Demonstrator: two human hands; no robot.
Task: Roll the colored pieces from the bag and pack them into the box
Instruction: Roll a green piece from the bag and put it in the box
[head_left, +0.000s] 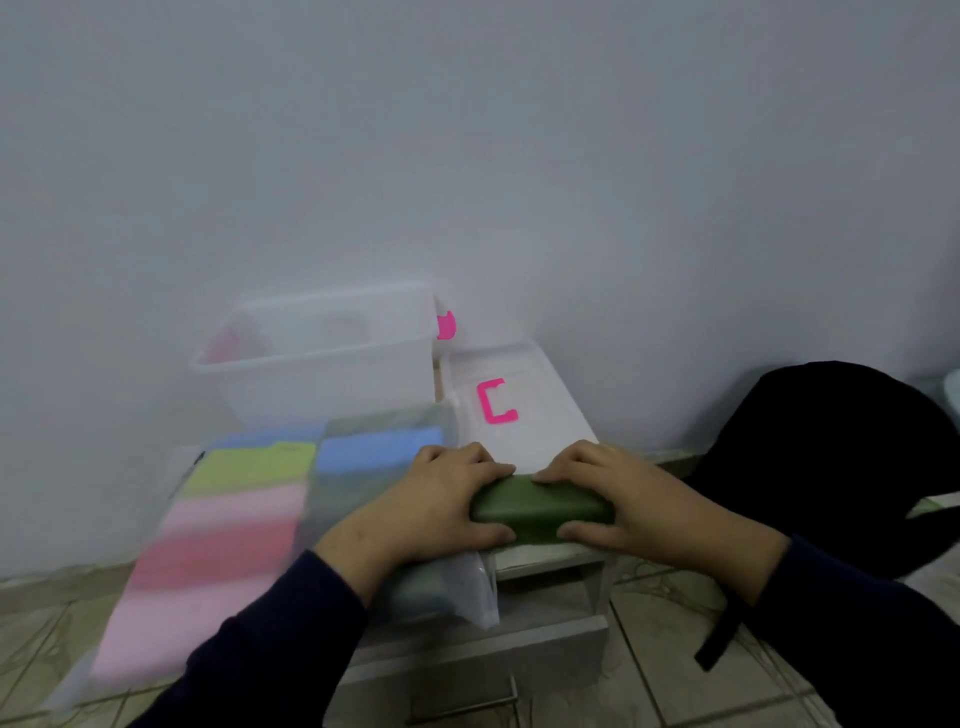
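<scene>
Both hands curled round green piece (540, 512), left hand (441, 504), right hand (623, 499), piece between them

- We note a dark green piece (540, 512), partly rolled, lying crosswise at the clear bag's (457, 587) mouth.
- Blue, yellow-green and pink pieces (228, 499) lie flat.
- Clear box (317, 353) stands open behind.
</scene>
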